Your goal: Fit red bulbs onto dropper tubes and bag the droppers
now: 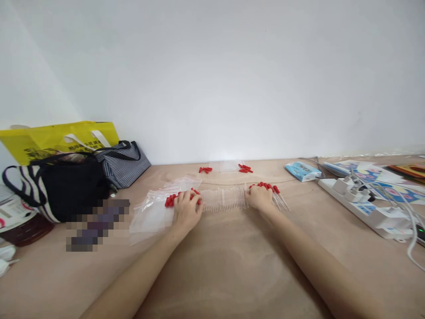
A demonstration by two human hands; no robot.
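Note:
A row of thin clear dropper tubes [224, 199] lies side by side on the table between my hands. Bent over a pile of red rubber bulbs [170, 200] at the row's left end, my left hand [188, 207] has its fingers closed among them. My right hand [260, 197] is closed at the right end of the row, fingertips at the last tubes; its exact grip is partly hidden. Beside and behind it lie droppers with red bulbs fitted [276, 189], their clear stems pointing toward me. Clear plastic bags [151, 217] are spread under and left of the left hand.
Near the wall are another clear bag of tubes [229, 166] and red bulbs [245, 168]. A blue tissue pack [302, 171], white power strip [368, 208] with cables and printed sheets sit right. A black bag [71, 190], striped bag [124, 166] and yellow bag [49, 139] stand left.

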